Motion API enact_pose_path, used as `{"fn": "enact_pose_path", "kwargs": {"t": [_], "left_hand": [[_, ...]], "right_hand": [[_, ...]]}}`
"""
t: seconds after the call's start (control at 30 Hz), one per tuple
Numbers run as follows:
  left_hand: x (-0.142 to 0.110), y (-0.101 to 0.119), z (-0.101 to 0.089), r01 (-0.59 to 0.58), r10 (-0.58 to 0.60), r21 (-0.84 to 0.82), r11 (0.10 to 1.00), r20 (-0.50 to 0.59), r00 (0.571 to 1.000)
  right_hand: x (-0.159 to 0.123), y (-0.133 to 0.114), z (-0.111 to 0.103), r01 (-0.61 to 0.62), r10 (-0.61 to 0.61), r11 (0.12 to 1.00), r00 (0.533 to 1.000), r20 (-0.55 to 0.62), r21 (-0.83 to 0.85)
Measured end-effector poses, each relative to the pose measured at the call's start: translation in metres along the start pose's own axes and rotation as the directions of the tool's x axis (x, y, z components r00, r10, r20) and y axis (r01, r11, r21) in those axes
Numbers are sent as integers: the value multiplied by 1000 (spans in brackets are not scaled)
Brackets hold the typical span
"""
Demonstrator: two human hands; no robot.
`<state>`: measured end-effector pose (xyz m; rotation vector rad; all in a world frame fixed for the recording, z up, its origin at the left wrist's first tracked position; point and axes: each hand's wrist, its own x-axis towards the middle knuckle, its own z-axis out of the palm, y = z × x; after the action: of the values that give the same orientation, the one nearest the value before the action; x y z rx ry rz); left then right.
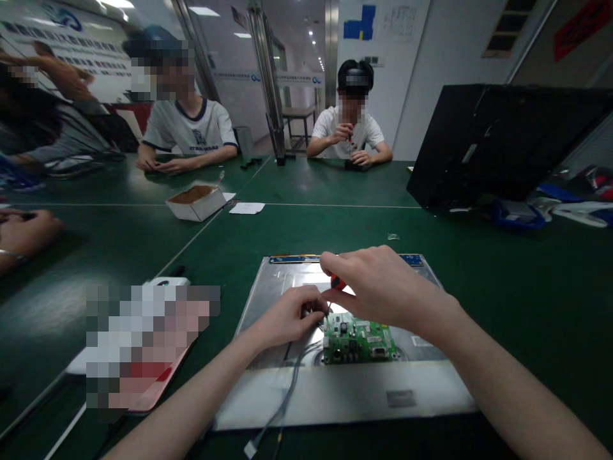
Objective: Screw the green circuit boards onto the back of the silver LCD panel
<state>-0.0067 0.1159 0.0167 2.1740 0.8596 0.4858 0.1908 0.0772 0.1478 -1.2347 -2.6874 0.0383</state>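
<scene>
My right hand is closed round a screwdriver with a red and black handle, most of it hidden by the fingers. Its thin shaft points down at the upper left corner of a green circuit board. My left hand is closed in a pinch beside the shaft's tip; what lies between its fingertips is too small to tell. The board rests on the metal back of a flat display panel. From the board's left side a grey cable runs down over the panel's front edge to a white connector.
Left of the panel lies a blurred pink and white object. Farther back are a white open box, papers and a large black monitor. Several people sit around the green table; one across holds a tool.
</scene>
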Motion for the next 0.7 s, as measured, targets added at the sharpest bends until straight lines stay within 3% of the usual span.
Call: {"fn": "enact_pose_path", "kwargs": {"t": [0.7], "left_hand": [[0, 5, 1, -21, 20, -29, 999, -42, 999]], "right_hand": [[-3, -3, 0, -31, 31, 999, 999, -11, 36]]}}
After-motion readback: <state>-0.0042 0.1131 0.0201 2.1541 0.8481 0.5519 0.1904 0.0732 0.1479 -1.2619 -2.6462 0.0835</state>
